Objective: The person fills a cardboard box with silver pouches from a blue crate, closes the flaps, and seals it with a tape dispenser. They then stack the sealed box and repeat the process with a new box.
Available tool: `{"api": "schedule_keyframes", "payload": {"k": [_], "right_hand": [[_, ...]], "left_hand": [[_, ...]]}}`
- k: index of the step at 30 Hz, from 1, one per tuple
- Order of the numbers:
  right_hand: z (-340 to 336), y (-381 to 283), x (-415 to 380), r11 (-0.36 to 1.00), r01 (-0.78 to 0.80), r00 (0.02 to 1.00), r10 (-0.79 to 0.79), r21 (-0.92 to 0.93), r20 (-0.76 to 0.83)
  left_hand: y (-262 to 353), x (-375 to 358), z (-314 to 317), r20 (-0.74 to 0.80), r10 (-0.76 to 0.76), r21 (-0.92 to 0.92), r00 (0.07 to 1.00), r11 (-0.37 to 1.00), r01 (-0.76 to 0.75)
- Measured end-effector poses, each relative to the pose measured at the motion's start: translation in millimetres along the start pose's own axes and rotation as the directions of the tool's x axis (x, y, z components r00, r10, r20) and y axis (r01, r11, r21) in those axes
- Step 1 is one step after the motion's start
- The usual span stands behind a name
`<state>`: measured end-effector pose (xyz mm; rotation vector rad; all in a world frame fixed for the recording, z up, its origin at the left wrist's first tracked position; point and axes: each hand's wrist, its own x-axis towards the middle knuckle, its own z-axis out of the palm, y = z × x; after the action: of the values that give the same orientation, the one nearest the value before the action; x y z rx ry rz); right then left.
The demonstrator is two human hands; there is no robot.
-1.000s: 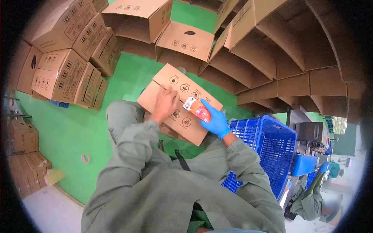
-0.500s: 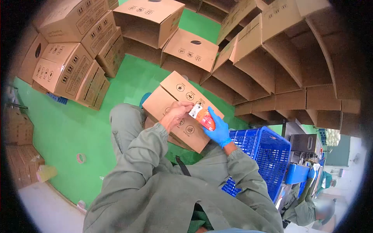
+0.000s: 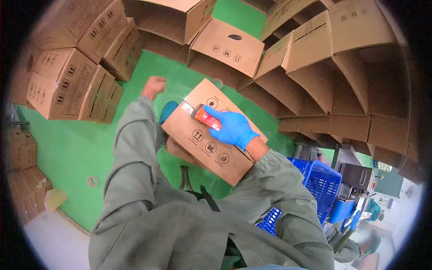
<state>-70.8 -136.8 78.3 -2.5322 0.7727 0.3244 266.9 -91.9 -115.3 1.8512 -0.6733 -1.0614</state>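
Observation:
My right hand [image 3: 233,129], in a blue glove, grips an orange-red tape dispenser [image 3: 208,119] and presses it low over the top of a closed cardboard box [image 3: 191,146]. Near the dispenser's front end, a shiny strip of clear tape [image 3: 186,108] shows at the seam by the box's left edge. My bare left hand [image 3: 154,87] is off to the upper left, raised away from the box with its fingers curled closed. Whether anything is inside those fingers cannot be made out. Printed handling symbols cover the box top.
Rows of open cardboard boxes [image 3: 315,49] stand ahead and to the right. Closed boxes [image 3: 58,83] are stacked at left. Beside my right arm is a blue crate [image 3: 321,186]. A tape roll [image 3: 92,181] lies on the green floor [image 3: 72,148]. Another person [image 3: 351,245] is at lower right.
My left hand has left the dispenser and moved up and left, beyond the box. My right hand has shifted left with the dispenser, turning it down onto the box top.

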Motion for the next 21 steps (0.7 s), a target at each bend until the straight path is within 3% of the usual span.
{"api": "schedule_keyframes", "payload": {"k": [2, 4, 5, 6, 7, 8, 9, 10, 11, 13, 14, 15, 16, 18, 20, 21], "right_hand": [[-5.8, -4.7, 4.0, 1.0, -0.008, 0.999, 0.008, -0.012, 0.034], [-9.4, -8.6, 10.3, 1.0, -0.017, 0.999, 0.018, -0.021, 0.051], [-10.6, -10.1, 11.6, 0.999, -0.022, 0.998, 0.025, -0.038, 0.06], [-10.8, -13.7, 9.9, 0.998, -0.027, 0.997, 0.03, -0.048, 0.071], [-16.0, -16.2, 12.3, 0.999, -0.019, 0.998, 0.022, -0.05, 0.057], [-21.4, -18.1, 13.1, 0.999, -0.021, 0.997, 0.024, -0.044, 0.074], [-23.3, -18.7, 8.8, 0.999, -0.03, 0.995, 0.034, -0.033, 0.098], [-24.1, -15.8, 6.3, 0.999, -0.033, 0.995, 0.036, -0.032, 0.089], [-23.4, -12.0, 4.6, 0.998, -0.013, 0.995, 0.02, -0.064, 0.101], [-26.4, -9.4, -15.8, 0.995, 0.009, 0.994, 0.001, -0.097, 0.108], [-31.3, -5.4, -36.6, 0.991, -0.018, 0.985, 0.041, -0.134, 0.169], [-34.0, -0.2, -60.4, 0.984, -0.044, 0.969, 0.083, -0.17, 0.232], [-29.9, 12.4, -85.5, 0.979, -0.081, 0.966, 0.123, -0.185, 0.228], [-17.3, 41.6, -140.9, 0.958, -0.177, 0.935, 0.235, -0.226, 0.266], [-17.6, 49.4, -171.1, 0.936, -0.235, 0.907, 0.308, -0.262, 0.286], [-17.9, 48.7, -181.4, 0.929, -0.285, 0.894, 0.346, -0.236, 0.284]], "left_hand": [[-76.3, 20.8, 46.5, 0.202, 0.07, 0.19, 0.977, 0.976, -0.109], [-57.9, -16.0, 76.9, 0.352, 0.041, 0.094, 0.935, 0.992, -0.079], [-51.4, -29.7, 86.7, 0.354, 0.038, 0.093, 0.934, 0.993, -0.076], [-48.7, -44.6, 92.1, 0.122, -0.057, 0.555, 0.991, 0.832, -0.02], [-37.6, -47.8, 89.7, -0.142, -0.011, 0.866, 0.99, 0.483, 0.13], [-25.8, -41.2, 84.7, -0.151, 0.003, 0.866, 0.988, 0.482, 0.131], [-15.4, -34.3, 82.6, -0.002, -0.198, 0.501, 0.98, 0.848, 0.172], [-7.4, -33.1, 82.8, 0.231, -0.284, 0.01, 0.931, 0.957, 0.289], [8.6, -47.3, 84.3, 0.233, -0.279, 0.015, 0.931, 0.959, 0.284], [58.4, -94.3, 96.3, 0.122, -0.144, 0.436, 0.982, 0.897, 0.078], [67.3, -116.3, 107.7, 0.12, -0.139, 0.44, 0.983, 0.895, 0.073], [71.3, -143.6, 120.8, 0.054, 0.147, 0.678, 0.988, 0.72, -0.145], [72.6, -170.0, 133.6, 0.07, 0.425, 0.86, 0.903, 0.433, -0.27], [47.9, -204.0, 175.3, 0.475, 0.465, 0.699, 0.747, 0.316, -0.641], [76.6, -274.0, 208.1, 0.693, 0.35, 0.577, 0.63, 0.253, -0.776], [74.3, -290.5, 224.7, 0.694, 0.357, 0.574, 0.625, 0.249, -0.78]]}}
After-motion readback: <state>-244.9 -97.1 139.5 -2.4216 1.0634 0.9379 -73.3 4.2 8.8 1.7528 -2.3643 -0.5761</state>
